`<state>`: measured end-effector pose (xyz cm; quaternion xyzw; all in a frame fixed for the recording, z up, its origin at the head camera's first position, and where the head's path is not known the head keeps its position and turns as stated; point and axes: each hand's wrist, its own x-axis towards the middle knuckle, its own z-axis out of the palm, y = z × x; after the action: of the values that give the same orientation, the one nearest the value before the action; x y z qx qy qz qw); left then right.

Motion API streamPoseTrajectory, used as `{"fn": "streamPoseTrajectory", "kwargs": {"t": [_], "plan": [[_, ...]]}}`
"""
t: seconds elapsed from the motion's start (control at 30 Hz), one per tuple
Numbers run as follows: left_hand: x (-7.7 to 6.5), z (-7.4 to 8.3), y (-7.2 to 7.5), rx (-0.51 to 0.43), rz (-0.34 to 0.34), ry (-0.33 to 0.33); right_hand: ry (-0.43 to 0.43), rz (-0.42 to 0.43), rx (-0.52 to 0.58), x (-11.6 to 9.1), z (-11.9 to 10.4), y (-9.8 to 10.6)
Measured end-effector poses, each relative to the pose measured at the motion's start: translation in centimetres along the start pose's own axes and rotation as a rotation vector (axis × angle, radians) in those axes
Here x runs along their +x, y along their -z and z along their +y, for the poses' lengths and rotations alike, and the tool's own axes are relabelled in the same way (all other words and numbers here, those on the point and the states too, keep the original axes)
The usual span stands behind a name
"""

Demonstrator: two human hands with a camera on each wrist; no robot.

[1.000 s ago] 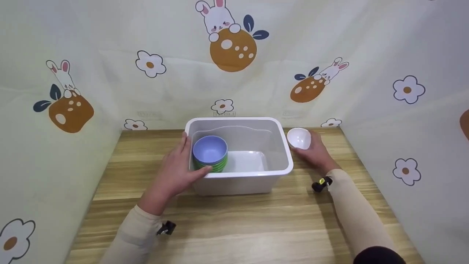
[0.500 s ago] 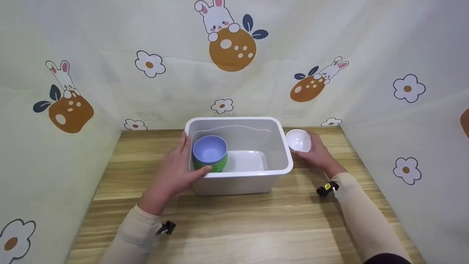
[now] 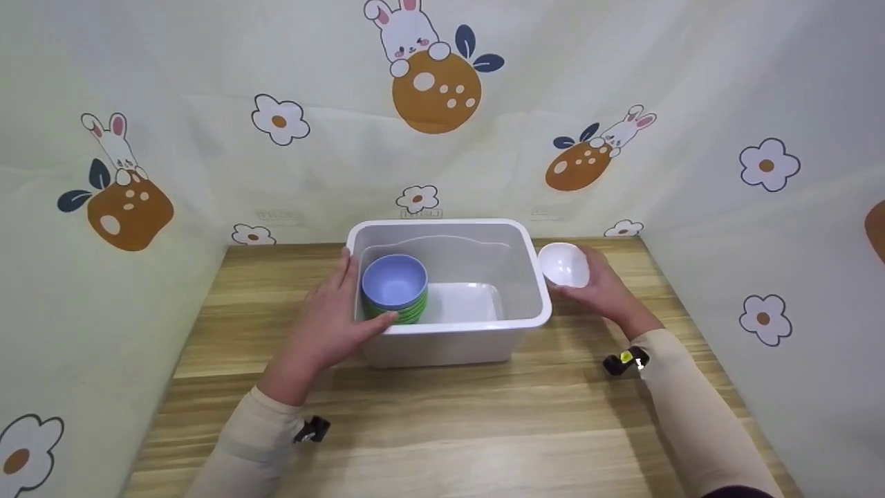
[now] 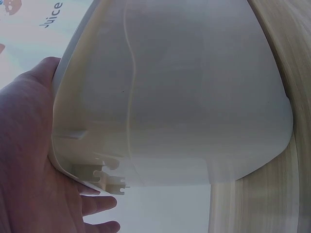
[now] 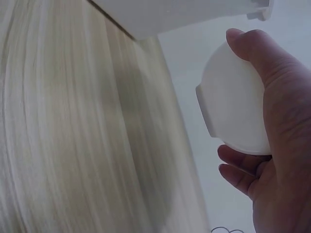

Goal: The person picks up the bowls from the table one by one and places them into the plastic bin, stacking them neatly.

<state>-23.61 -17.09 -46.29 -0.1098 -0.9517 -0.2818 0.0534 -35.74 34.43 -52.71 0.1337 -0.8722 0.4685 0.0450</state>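
Observation:
A white plastic bin (image 3: 442, 347) stands on the wooden table, its top uncovered. My left hand (image 3: 326, 318) rests on its left end, with the thumb along the near rim and the fingers reaching straight along the left side. Inside at the left is a stack of bowls: a blue bowl (image 3: 394, 280) on top of several green bowls (image 3: 409, 312). Just right of the bin, my right hand (image 3: 603, 289) holds a small white bowl (image 3: 563, 266) by its right side, its opening tilted toward me. The right wrist view shows the underside and foot of this bowl (image 5: 233, 97), held above the table.
The wooden table (image 3: 442, 429) is boxed in by cloth walls (image 3: 332, 173) printed with rabbits, fruit and flowers. The bin sits near the back wall. Small black wrist cameras are on both sleeves, the left camera (image 3: 314, 429) and the right camera (image 3: 626, 361).
The right wrist and forearm have swung a little right and toward me, and the white bowl has tilted slightly more. The left hand, bin and stacked bowls have stayed in place.

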Motion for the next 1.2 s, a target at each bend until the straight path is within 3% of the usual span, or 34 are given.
{"fn": "streamPoseTrajectory", "kwargs": {"t": [0.43,0.7,1.2], "plan": [[0.0,0.2,-0.1,-0.009,0.010,-0.015,0.004,-0.006,-0.023,-0.4,-2.3,1.6],[0.0,0.0,-0.1,0.001,0.018,-0.023,-0.058,-0.035,-0.117,-0.9,-4.1,2.8],[-0.1,0.1,0.0,0.005,0.021,-0.030,-0.065,-0.045,-0.055,-0.9,-6.5,3.7]]}}
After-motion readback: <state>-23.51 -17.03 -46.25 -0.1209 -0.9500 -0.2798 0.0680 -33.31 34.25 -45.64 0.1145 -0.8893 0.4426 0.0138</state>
